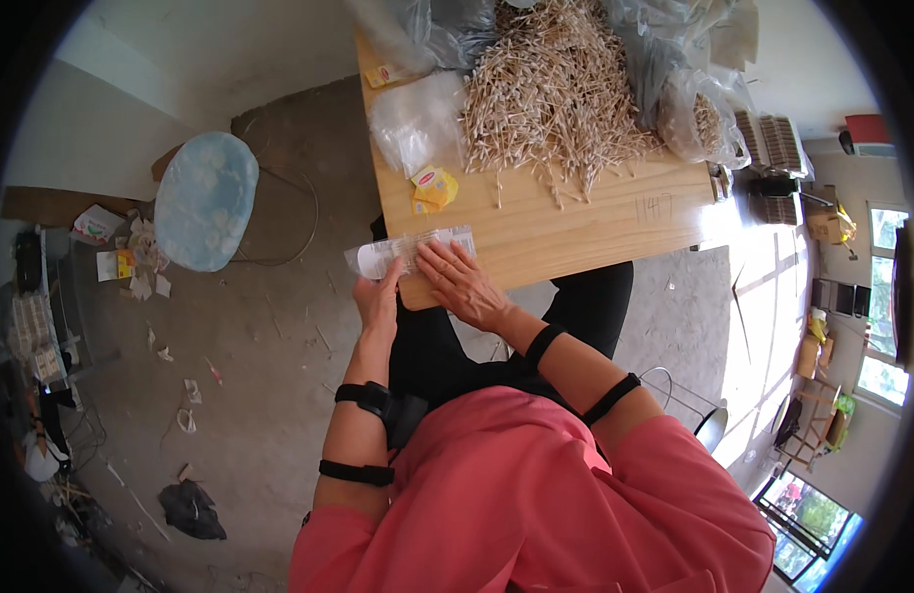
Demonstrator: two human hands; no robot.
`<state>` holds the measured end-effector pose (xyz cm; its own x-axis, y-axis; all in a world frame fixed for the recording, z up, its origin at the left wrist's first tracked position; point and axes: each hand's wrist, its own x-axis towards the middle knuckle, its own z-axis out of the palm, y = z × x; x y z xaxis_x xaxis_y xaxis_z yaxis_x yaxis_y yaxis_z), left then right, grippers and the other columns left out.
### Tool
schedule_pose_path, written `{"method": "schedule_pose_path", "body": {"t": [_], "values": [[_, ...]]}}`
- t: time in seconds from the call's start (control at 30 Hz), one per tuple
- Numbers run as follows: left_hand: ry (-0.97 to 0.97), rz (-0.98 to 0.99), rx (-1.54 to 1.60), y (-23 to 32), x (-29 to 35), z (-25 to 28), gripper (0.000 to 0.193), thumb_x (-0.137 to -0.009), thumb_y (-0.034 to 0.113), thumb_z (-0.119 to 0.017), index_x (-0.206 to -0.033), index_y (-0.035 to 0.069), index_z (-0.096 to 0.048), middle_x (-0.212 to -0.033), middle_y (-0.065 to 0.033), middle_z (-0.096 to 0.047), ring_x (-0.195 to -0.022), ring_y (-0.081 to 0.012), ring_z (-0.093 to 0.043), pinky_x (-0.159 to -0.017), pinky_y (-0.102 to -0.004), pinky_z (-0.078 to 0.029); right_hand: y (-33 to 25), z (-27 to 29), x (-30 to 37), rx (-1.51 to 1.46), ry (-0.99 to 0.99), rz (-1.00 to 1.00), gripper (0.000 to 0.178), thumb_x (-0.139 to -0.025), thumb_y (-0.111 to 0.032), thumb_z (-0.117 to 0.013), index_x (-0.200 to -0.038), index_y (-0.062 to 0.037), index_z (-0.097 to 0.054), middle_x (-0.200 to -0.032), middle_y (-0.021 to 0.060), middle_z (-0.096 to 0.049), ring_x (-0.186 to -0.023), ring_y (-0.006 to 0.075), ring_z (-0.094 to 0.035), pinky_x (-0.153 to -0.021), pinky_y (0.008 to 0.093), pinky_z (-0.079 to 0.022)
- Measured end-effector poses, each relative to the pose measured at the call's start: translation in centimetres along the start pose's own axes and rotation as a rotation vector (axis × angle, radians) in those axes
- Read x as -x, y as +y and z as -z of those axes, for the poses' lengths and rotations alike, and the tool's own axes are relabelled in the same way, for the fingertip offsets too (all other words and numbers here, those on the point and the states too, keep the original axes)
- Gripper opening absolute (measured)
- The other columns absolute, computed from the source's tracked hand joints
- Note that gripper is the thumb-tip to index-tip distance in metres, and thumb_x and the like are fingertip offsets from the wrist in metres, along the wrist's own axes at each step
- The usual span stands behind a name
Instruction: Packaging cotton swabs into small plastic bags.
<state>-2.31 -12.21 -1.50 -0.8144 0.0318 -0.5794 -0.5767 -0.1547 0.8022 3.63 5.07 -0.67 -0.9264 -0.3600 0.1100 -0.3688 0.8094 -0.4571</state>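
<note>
A clear plastic packet (380, 259) with white paper in it lies across the table's near left corner, its left end past the edge. My left hand (379, 301) grips its near edge, thumb on top, the other fingers mostly hidden. My right hand (464, 285) lies flat over the packet's right part, fingers stretched out. Beyond it are yellow printed cards (434, 189) and a stack of clear plastic bags (417, 124). A big heap of cotton swabs (551, 94) spreads over the far part of the wooden table (575, 232).
Large plastic bags stand around the heap; one at the right (704, 114) holds more swabs. Left of the table is a stool with a pale blue cover (207, 202). Paper scraps and a black bag (192, 510) lie on the concrete floor. My legs are under the table's near edge.
</note>
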Motion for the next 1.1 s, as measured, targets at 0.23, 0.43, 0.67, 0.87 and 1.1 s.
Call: {"method": "schedule_pose_path", "body": {"t": [0.23, 0.43, 0.67, 0.87, 1.1], "values": [[-0.058, -0.071, -0.094, -0.8, -0.7, 0.8, 0.038, -0.084, 0.020, -0.078, -0.117, 0.006, -0.065, -0.107, 0.0001, -0.068, -0.091, -0.0101, -0.061, -0.075, -0.0271, -0.047, 1.1, -0.2, 0.0, 0.010, 0.002, 0.090, 0.054, -0.095, -0.022, -0.056, -0.144, -0.0021, -0.042, -0.155, 0.0119, -0.036, -0.146, 0.0280, -0.028, -0.120, 0.0459, -0.022], [0.043, -0.136, -0.201, -1.0, -0.8, -0.1, 0.035, -0.087, 0.018, -0.075, -0.116, 0.001, -0.065, -0.108, -0.0038, -0.069, -0.092, -0.0127, -0.063, -0.081, -0.0287, -0.049, 0.4, 0.0, -0.2, 0.050, 0.014, 0.060, 0.058, -0.095, -0.020, -0.056, -0.146, -0.0010, -0.038, -0.156, 0.0146, -0.032, -0.146, 0.0302, -0.028, -0.119, 0.0479, -0.022], [0.007, -0.014, -0.075, -0.9, -0.7, 0.9, 0.033, -0.089, 0.018, -0.073, -0.115, 0.001, -0.064, -0.108, -0.0049, -0.069, -0.093, -0.0144, -0.064, -0.082, -0.0293, -0.051, -1.0, -0.3, 1.5, 0.059, 0.108, -0.135, 0.059, -0.094, -0.021, -0.056, -0.146, 0.0003, -0.037, -0.158, 0.0161, -0.028, -0.147, 0.0303, -0.025, -0.121, 0.0471, -0.018], [0.045, -0.184, -0.090, -2.0, -0.5, 0.7, 0.033, -0.088, 0.019, -0.074, -0.115, 0.002, -0.064, -0.107, -0.0033, -0.068, -0.092, -0.0118, -0.063, -0.077, -0.0270, -0.051, -1.1, -0.1, 1.0, 0.087, 0.049, -0.098, 0.061, -0.094, -0.025, -0.058, -0.145, 0.0004, -0.038, -0.157, 0.0160, -0.029, -0.147, 0.0304, -0.024, -0.120, 0.0469, -0.019], [0.054, -0.161, -0.119, -1.7, -0.5, -0.2, 0.037, -0.087, 0.017, -0.075, -0.119, 0.000, -0.063, -0.113, -0.0070, -0.068, -0.101, -0.0159, -0.064, -0.085, -0.0299, -0.050, -0.4, 0.2, 0.4, 0.096, 0.064, -0.119, 0.059, -0.093, -0.027, -0.059, -0.142, -0.0003, -0.042, -0.156, 0.0155, -0.032, -0.147, 0.0307, -0.026, -0.118, 0.0475, -0.023]]}}
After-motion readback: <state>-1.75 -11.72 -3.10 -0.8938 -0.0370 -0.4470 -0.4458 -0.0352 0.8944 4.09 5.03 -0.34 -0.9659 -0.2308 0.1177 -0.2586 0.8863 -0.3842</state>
